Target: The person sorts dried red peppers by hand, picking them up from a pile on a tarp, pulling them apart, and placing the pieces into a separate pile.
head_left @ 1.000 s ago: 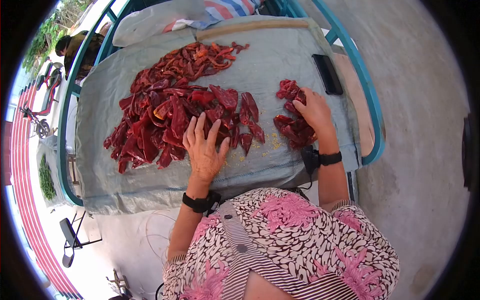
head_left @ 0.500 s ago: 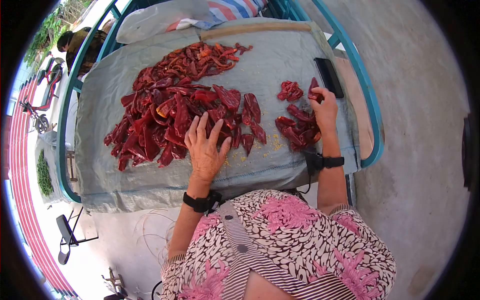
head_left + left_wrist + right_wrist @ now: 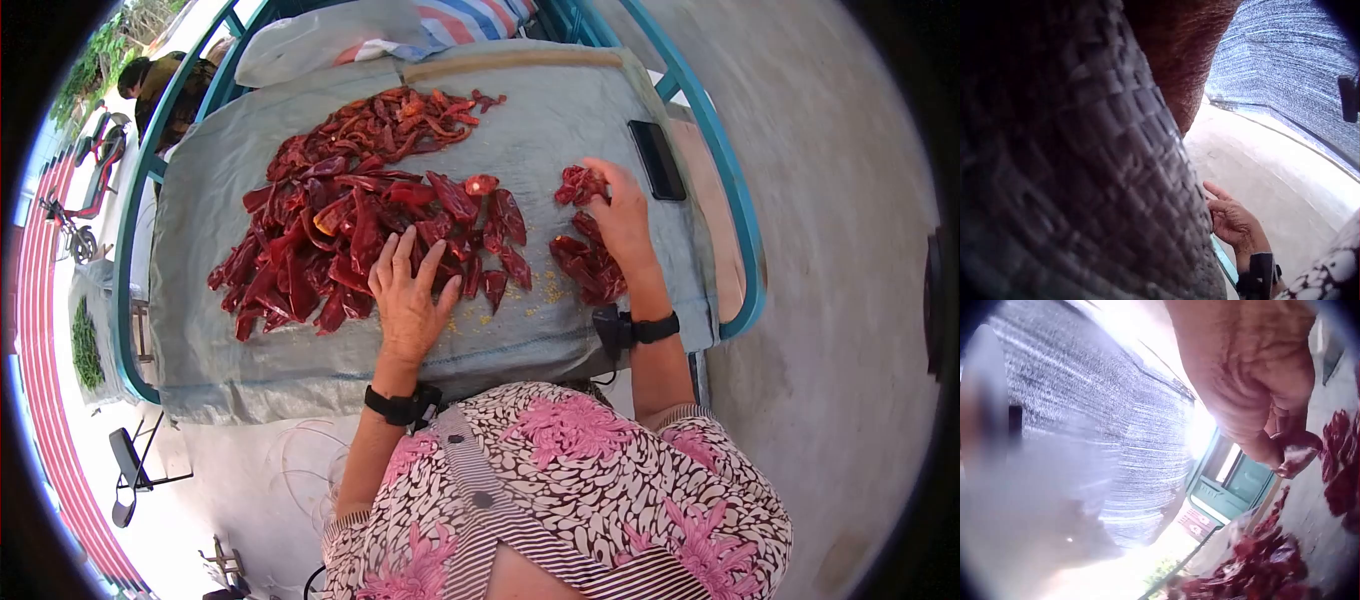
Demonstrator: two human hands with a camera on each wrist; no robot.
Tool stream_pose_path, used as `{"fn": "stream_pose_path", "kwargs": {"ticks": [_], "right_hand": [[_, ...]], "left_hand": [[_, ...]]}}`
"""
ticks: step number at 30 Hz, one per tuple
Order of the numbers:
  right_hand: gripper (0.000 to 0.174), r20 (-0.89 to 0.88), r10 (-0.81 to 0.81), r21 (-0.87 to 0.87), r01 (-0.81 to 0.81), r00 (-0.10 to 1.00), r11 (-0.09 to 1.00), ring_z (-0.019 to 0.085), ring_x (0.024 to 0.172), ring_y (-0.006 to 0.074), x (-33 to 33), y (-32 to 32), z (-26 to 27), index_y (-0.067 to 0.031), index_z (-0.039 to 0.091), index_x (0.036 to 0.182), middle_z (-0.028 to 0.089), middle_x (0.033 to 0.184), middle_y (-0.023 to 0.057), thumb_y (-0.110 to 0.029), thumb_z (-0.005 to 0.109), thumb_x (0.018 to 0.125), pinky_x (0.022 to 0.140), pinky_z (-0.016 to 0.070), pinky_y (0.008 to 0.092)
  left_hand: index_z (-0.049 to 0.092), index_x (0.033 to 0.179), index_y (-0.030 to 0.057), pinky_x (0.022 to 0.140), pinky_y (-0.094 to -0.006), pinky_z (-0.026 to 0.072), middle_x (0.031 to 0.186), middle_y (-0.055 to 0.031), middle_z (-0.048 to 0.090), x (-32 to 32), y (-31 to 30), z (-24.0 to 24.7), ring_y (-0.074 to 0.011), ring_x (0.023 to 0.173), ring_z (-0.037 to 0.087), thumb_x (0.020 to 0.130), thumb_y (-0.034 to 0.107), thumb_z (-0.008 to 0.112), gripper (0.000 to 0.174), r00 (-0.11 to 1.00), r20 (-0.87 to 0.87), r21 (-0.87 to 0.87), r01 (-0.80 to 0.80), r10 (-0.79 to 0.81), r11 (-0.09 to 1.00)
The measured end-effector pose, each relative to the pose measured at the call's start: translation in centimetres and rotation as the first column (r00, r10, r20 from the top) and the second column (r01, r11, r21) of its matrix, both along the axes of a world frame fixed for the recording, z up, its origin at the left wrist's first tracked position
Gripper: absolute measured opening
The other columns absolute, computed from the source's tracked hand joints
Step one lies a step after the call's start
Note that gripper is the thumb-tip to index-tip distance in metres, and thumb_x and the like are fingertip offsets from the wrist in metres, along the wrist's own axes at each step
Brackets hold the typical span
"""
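My left hand (image 3: pixel 408 305) lies with spread fingers on the near right edge of a big heap of dark red peppers (image 3: pixel 300 250). In the left wrist view the woven sheet hides most of that hand. Over a small pile of red pepper scraps (image 3: pixel 575 185), my right hand (image 3: pixel 622 215) bends its fingers. The right wrist view has it pinching a red pepper piece (image 3: pixel 1297 455) with a pale patch. Just below that hand lies a smaller group of red peppers (image 3: pixel 590 268). One pepper with a pale end (image 3: pixel 482 185) shows at the heap's upper right.
A grey woven sheet (image 3: pixel 560 110) covers the work surface, framed by teal rails (image 3: pixel 728 190). At the right lies a black phone (image 3: pixel 657 160). Thinner red pepper strips (image 3: pixel 400 120) lie behind the heap. Yellow seeds (image 3: pixel 550 288) are scattered between the piles. Another person (image 3: pixel 165 95) is beyond the left rail.
My right hand took a pepper near the phone, then moved left to the scrap pile. A pale-ended pepper now appears at the heap's upper right. My left hand has stayed put.
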State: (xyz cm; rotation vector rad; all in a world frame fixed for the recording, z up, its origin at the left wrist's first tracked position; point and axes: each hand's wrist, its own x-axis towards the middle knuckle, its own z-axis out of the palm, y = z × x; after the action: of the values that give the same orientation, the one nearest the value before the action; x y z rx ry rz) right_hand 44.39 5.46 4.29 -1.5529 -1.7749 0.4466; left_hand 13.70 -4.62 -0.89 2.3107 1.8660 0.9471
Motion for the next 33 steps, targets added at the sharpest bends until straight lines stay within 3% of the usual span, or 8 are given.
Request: {"fn": "stream_pose_path", "kwargs": {"ticks": [2,8,17,20,23,26,29,33], "right_hand": [[0.059,0.250,-0.086,0.060,0.073,0.964,0.996,0.061,0.116,0.0348,1.2,1.2,-0.5,-0.0143,0.064,0.135,0.064,0.129,0.0155,0.012,0.056,0.082,0.100,0.0516,0.0417],[0.060,0.428,0.162,-0.051,-0.155,0.889,0.987,0.057,0.120,0.0391,3.9,4.6,-4.9,-0.0210,0.067,0.134,0.064,0.128,0.0158,0.012,0.052,0.086,0.100,0.0501,0.0465],[0.048,0.321,0.205,-0.128,-0.172,0.924,0.977,0.061,0.107,0.0421,3.1,5.6,-3.9,-0.0157,0.069,0.125,0.067,0.117,0.0212,0.009,0.053,0.086,0.095,0.0504,0.0477],[0.044,0.136,0.318,-0.036,-0.316,0.938,0.948,0.062,0.109,0.0410,1.1,4.8,-2.0,-0.0121,0.070,0.122,0.068,0.115,0.0210,0.008,0.056,0.085,0.095,0.0505,0.0473],[0.042,0.013,0.398,-0.024,-0.398,0.917,0.917,0.065,0.114,0.0328,-1.7,4.3,-1.9,-0.0062,0.068,0.123,0.069,0.118,0.0159,0.010,0.058,0.086,0.100,0.0501,0.0402],[0.041,0.043,0.440,-0.014,-0.440,0.897,0.898,0.066,0.113,0.0281,-3.4,4.2,-0.4,-0.0051,0.067,0.124,0.069,0.117,0.0142,0.011,0.057,0.088,0.099,0.0508,0.0366],[0.038,-0.148,0.404,-0.096,-0.420,0.903,0.902,0.067,0.110,0.0220,-4.0,3.9,0.1,-0.0038,0.067,0.121,0.070,0.114,0.0113,0.013,0.056,0.089,0.097,0.0507,0.0332],[0.031,-0.189,0.325,-0.080,-0.344,0.927,0.935,0.068,0.103,0.0271,-3.4,4.0,-0.7,-0.0052,0.069,0.116,0.072,0.109,0.0126,0.006,0.057,0.090,0.090,0.0526,0.0352]], "left_hand": [[0.063,0.139,0.0191,0.116,-0.0538,0.0299,0.158,-0.0107,0.042,0.0,0.0,-0.1,-0.0364,0.144,0.038,0.090,0.035,0.076,0.052,1.000,-0.001,-0.003,-0.004,0.004,1.000],[0.063,0.139,0.0191,0.116,-0.0541,0.0294,0.156,-0.0115,0.044,-0.1,0.1,-0.2,-0.0365,0.144,0.038,0.091,0.038,0.075,0.052,1.000,-0.004,0.007,-0.009,0.010,1.000],[0.063,0.139,0.0199,0.116,-0.0531,0.0302,0.156,-0.0108,0.044,-0.3,0.1,-0.4,-0.0356,0.145,0.038,0.089,0.034,0.077,0.054,1.000,0.009,0.017,-0.001,0.001,1.000],[0.063,0.139,0.0200,0.116,-0.0528,0.0305,0.156,-0.0105,0.043,-0.4,0.1,-0.5,-0.0353,0.145,0.038,0.089,0.033,0.078,0.054,1.000,0.012,0.020,0.000,-0.001,1.000],[0.063,0.139,0.0203,0.116,-0.0526,0.0304,0.156,-0.0104,0.043,-0.4,0.0,-0.5,-0.0352,0.144,0.038,0.089,0.034,0.078,0.054,1.000,-0.001,0.012,-0.015,0.015,1.000],[0.063,0.139,0.0205,0.116,-0.0526,0.0301,0.156,-0.0105,0.043,-0.4,0.0,-0.5,-0.0352,0.144,0.038,0.090,0.035,0.077,0.053,1.000,-0.013,-0.004,-0.018,0.018,1.000],[0.064,0.138,0.0204,0.116,-0.0525,0.0299,0.156,-0.0106,0.044,-0.5,0.0,-0.5,-0.0353,0.144,0.038,0.090,0.035,0.077,0.053,1.000,-0.001,0.006,-0.013,0.013,1.000],[0.065,0.137,0.0200,0.114,-0.0520,0.0333,0.153,-0.0127,0.047,-0.5,-0.1,-0.2,-0.0361,0.142,0.041,0.085,0.030,0.081,0.055,1.000,0.003,0.033,-0.022,0.022,0.999]]}}
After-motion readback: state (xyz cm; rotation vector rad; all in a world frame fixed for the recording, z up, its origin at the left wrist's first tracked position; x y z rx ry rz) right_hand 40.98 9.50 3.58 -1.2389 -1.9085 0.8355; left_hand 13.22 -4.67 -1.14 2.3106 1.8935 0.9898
